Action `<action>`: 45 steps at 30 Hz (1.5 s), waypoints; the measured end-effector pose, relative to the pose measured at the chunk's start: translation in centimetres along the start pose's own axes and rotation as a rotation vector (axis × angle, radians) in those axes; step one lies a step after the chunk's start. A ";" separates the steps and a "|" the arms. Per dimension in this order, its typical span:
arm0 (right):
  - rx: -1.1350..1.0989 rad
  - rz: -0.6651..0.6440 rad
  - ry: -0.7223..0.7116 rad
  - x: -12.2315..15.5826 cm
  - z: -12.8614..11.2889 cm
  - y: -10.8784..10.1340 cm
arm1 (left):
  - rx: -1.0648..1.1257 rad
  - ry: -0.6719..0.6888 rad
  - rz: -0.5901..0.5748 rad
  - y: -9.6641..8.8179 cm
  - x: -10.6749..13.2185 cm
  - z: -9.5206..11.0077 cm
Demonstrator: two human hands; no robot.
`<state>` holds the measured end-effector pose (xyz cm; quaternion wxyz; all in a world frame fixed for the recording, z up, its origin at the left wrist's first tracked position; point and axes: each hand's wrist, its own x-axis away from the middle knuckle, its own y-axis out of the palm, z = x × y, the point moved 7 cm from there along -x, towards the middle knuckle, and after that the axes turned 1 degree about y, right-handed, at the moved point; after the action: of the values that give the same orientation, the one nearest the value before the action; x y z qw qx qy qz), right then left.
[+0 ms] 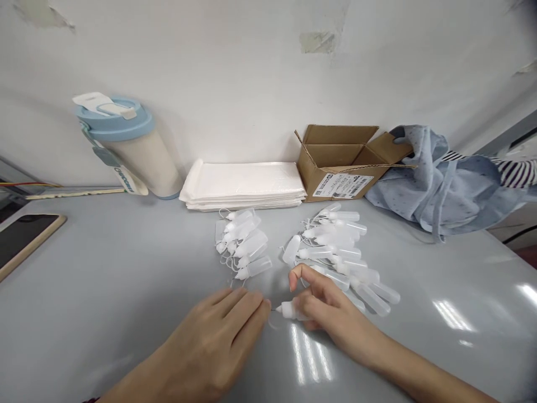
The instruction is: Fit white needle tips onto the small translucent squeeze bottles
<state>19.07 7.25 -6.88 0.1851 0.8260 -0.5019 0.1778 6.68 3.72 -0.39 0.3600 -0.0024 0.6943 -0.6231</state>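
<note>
My right hand (331, 310) is closed on a small translucent squeeze bottle (290, 310) lying on the grey table (126, 280), its needle tip pointing left. My left hand (218, 341) lies flat on the table with its fingers stretched out, fingertips almost touching the bottle's tip. Just beyond my left hand lies a small group of the same bottles (245, 243). A larger pile of bottles (344, 252) lies beyond and beside my right hand.
A stack of white plastic bags (245, 184) and an open cardboard box (342, 162) sit against the wall. A blue-lidded tumbler (130, 148) stands at the left, a phone (23, 235) at the left edge, and blue cloth (444, 184) at the right.
</note>
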 end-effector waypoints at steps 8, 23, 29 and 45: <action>-0.008 -0.022 -0.009 -0.1 0.3 0.5 | -0.037 0.031 0.020 0.4 0.3 -0.2; -0.154 -0.109 -0.098 0.3 -1.0 0.5 | 0.718 -0.579 -0.065 1.0 0.5 -4.0; -0.058 -0.145 -0.145 1.0 -1.1 0.9 | 0.784 -0.617 -0.095 1.6 0.7 -3.3; 0.187 -0.117 -0.202 0.9 -0.3 1.3 | 0.937 -0.797 -0.189 3.4 1.5 -2.9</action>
<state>18.31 6.12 -6.02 0.0660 0.8812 -0.4501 0.1287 5.57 6.30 -4.18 0.4977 -0.1380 0.1561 -0.8420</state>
